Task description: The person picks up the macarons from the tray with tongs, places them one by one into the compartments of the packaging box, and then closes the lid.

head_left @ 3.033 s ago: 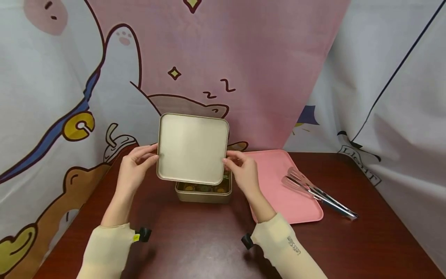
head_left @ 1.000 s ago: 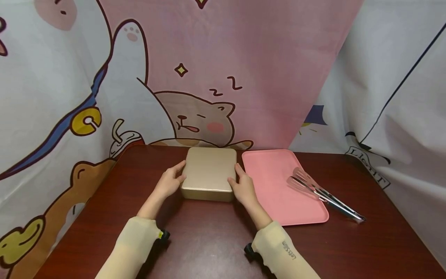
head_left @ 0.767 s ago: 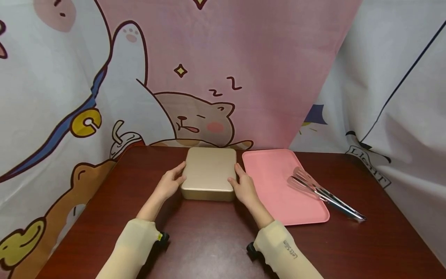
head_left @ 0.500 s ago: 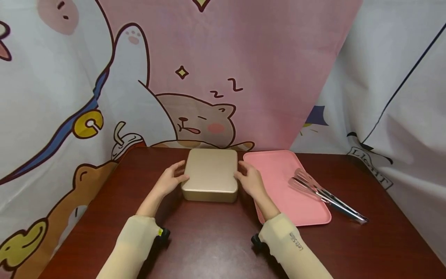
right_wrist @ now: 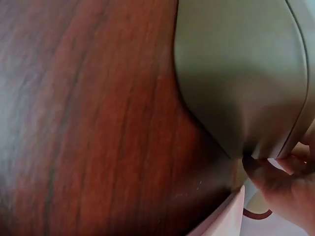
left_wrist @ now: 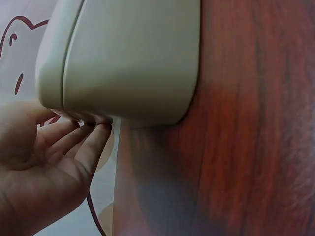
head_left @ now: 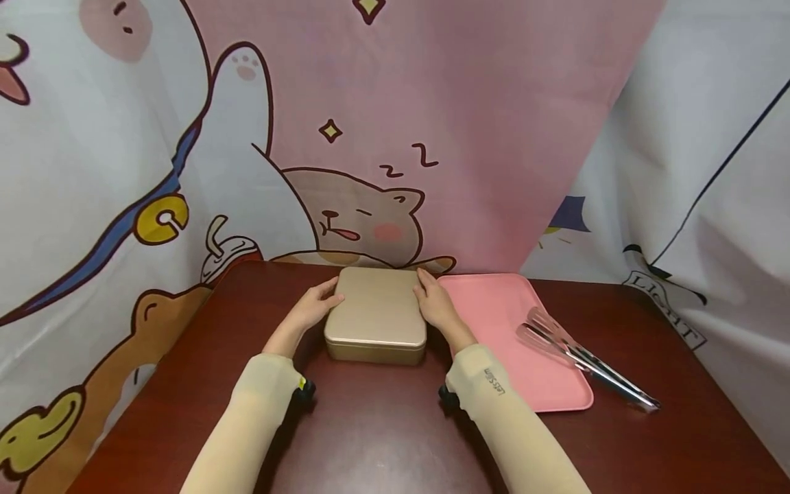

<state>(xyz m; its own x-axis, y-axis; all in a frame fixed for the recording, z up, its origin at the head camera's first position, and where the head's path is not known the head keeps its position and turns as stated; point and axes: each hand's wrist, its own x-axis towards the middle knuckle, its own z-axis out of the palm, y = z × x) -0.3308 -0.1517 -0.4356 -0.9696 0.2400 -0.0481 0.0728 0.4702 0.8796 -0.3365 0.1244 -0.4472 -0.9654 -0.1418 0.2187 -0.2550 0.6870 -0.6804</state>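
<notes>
A closed gold tin [head_left: 376,315] with its lid on stands on the dark red table [head_left: 370,425] near the back edge. My left hand [head_left: 313,310] touches the tin's left side, thumb at the lid's edge. In the left wrist view the left hand's fingers [left_wrist: 83,147] are nearly straight, their tips on the rim of the tin [left_wrist: 133,54]. My right hand [head_left: 435,307] lies along the tin's right side, fingertips near its far corner. In the right wrist view the right hand's fingers [right_wrist: 288,182] touch the corner of the tin [right_wrist: 241,73].
A pink tray [head_left: 506,322] lies just right of the tin, close behind my right hand. Metal tongs [head_left: 580,357] rest across the tray's right edge. A cartoon-printed cloth [head_left: 370,171] hangs right behind the table, and a white cloth closes off the right side.
Three seconds ago both hands held the lid above the open tin. It now sits on the tin, and both hands have slid along its sides toward the far corners.
</notes>
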